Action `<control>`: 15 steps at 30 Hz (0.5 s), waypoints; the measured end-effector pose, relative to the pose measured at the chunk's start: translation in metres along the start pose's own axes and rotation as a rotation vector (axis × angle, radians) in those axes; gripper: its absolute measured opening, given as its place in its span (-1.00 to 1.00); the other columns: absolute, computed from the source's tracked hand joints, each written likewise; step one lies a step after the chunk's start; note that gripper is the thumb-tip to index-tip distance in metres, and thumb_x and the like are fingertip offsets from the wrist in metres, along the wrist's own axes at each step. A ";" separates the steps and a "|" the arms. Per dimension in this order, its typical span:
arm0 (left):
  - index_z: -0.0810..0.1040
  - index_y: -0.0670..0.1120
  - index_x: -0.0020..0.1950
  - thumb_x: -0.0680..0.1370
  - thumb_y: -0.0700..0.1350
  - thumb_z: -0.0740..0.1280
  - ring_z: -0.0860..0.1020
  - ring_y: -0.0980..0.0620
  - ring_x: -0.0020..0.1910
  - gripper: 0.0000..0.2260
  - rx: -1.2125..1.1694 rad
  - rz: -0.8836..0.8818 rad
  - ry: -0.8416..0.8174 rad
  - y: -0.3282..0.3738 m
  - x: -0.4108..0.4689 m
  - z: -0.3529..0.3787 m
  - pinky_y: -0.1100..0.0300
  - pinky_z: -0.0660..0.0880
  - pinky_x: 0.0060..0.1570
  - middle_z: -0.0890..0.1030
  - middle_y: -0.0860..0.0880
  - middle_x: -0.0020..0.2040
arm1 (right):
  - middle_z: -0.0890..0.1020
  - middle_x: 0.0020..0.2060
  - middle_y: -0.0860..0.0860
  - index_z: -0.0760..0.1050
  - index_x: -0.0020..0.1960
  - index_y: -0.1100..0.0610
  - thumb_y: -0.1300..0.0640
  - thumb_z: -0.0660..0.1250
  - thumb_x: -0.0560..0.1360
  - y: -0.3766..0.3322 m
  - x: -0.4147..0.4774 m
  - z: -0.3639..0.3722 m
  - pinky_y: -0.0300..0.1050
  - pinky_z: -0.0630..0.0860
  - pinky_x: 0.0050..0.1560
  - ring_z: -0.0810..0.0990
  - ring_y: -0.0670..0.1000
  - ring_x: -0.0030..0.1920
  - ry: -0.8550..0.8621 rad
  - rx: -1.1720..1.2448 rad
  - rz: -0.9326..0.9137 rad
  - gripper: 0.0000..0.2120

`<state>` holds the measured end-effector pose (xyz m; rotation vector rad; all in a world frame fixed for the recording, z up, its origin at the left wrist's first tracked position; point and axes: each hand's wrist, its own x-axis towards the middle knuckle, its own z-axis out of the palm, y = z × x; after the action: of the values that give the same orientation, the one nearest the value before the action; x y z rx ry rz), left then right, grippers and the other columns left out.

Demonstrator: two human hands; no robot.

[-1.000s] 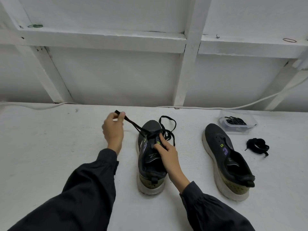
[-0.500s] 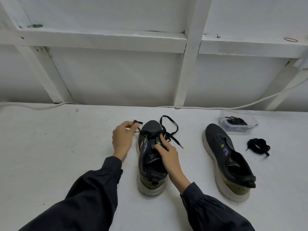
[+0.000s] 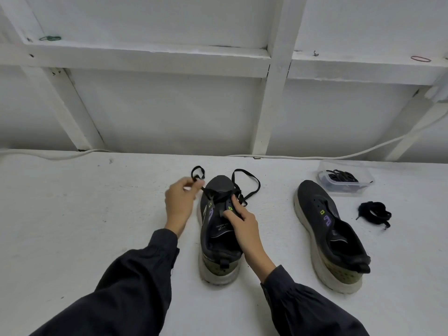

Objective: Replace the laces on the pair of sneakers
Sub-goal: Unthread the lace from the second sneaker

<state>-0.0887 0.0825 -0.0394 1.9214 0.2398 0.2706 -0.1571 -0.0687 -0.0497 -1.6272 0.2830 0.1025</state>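
Pinching the lace (image 3: pixel 253 177) between thumb and curled fingertips, the left hand (image 3: pixel 180 202) is working beside the toe of the sneaker (image 3: pixel 218 241), mid-bench toward the back edge. The right hand (image 3: pixel 242 219) is gripping its eyelet edge. Risk: the slack lace slipping back out of an eyelet. A second ago the lace was taut; the left hand is now sitting closer in.
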 end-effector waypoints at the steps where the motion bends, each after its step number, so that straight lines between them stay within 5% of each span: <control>1: 0.57 -0.03 -0.17 0.52 0.01 0.43 0.46 0.22 -0.44 -0.85 -0.094 -0.009 0.103 0.006 0.006 -0.006 0.17 0.38 -0.24 0.55 0.06 -0.35 | 0.56 0.25 -0.09 0.36 0.47 -0.03 0.14 0.34 0.51 0.000 0.000 0.000 -0.27 0.45 0.17 0.53 -0.11 0.22 -0.001 0.003 0.002 -0.46; 4: 0.54 0.02 -0.18 0.55 0.01 0.40 0.45 0.22 -0.41 -0.86 -0.317 -0.062 0.244 0.016 0.019 -0.020 0.18 0.38 -0.24 0.52 0.04 -0.30 | 0.55 0.22 -0.16 0.37 0.47 -0.01 0.15 0.35 0.51 0.001 0.001 0.001 -0.32 0.44 0.15 0.52 -0.16 0.21 0.005 0.013 0.003 -0.46; 11: 0.63 0.01 -0.09 0.45 0.12 0.47 0.54 0.18 -0.23 -0.80 -0.101 -0.136 -0.297 -0.008 -0.018 -0.002 0.30 0.42 -0.23 0.64 0.11 -0.16 | 0.57 0.26 -0.05 0.37 0.47 -0.04 0.12 0.34 0.52 0.001 0.002 0.002 -0.04 0.47 0.31 0.54 -0.05 0.24 0.010 -0.003 -0.003 -0.47; 15: 0.60 -0.13 -0.17 0.52 -0.09 0.43 0.52 0.09 -0.29 -0.86 0.028 -0.011 -0.241 -0.011 -0.017 0.005 0.19 0.43 -0.16 0.60 0.03 -0.27 | 0.57 0.26 -0.04 0.38 0.47 -0.04 0.11 0.34 0.51 0.002 0.001 0.002 -0.03 0.47 0.31 0.53 -0.04 0.24 0.004 -0.006 0.004 -0.47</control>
<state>-0.1039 0.0771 -0.0524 1.9592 0.0942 0.0264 -0.1561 -0.0671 -0.0519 -1.6331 0.2889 0.1029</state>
